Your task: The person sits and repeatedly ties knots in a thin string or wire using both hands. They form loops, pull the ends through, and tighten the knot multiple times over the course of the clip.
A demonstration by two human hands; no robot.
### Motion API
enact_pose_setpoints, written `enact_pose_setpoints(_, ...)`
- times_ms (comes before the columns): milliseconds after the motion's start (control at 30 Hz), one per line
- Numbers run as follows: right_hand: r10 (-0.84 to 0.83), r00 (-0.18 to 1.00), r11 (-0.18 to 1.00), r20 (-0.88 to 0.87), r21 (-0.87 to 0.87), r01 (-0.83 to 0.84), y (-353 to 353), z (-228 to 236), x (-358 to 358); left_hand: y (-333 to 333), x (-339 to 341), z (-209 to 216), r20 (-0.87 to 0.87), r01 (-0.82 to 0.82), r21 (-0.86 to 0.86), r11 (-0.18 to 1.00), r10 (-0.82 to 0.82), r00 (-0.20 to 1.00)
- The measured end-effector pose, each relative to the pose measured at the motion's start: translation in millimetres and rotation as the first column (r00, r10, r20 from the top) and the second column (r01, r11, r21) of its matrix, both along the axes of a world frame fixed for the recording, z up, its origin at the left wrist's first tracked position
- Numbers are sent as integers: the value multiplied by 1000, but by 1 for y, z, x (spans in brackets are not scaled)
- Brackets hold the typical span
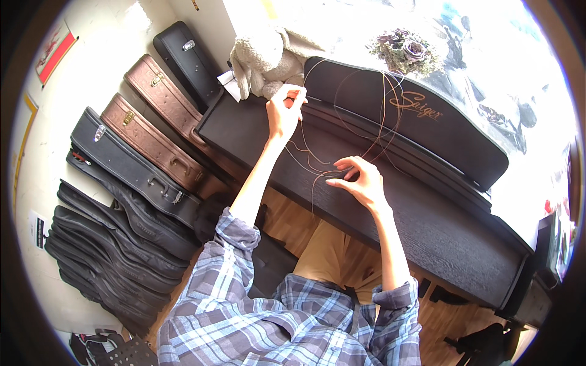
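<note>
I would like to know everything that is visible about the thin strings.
The thin strings look like metal wire, some pale, some copper-coloured. They bend into loose, wide loops, seen against the dark piano. The left hand appears to pinch one strand; others pass near the parted thumb and finger of the right hand, where contact is unclear.

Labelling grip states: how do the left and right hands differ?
The left hand pinches a thin wire; the right hand has thumb and finger parted.
The left hand sits higher in view, near the plush toy; the right hand sits lower, over the dark piano.
Both are bare.
</note>
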State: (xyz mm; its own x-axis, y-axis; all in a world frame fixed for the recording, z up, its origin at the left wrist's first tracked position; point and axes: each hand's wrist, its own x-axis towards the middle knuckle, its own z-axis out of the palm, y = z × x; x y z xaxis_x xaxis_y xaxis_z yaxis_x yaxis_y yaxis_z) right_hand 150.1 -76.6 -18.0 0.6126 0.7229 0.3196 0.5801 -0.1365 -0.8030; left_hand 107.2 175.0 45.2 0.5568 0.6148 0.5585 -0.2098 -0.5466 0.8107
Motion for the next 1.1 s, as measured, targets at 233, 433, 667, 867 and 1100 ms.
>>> enact_pose_setpoints(233,-98,985,992,140,-64,107,11,-9,-6,-15,0,10,88,-205,197,959,191,978)
enact_pose_setpoints(433,-183,980,976,79,132,171,4,-12,-14,-31,-22,43,233,26,33,999,-33,972)
enact_pose_setpoints(667,-225,974,901,-36,372,222,-12,24,-30,-58,-53,93,389,231,-81,970,-182,903)
enact_pose_setpoints(867,-263,943,894,204,418,159,-31,78,-46,-97,-82,121,367,339,-55,939,-297,881)
enact_pose_setpoints(1100,-81,888,958,453,283,-57,-114,114,-66,-142,-120,132,415,517,69,853,-496,763)
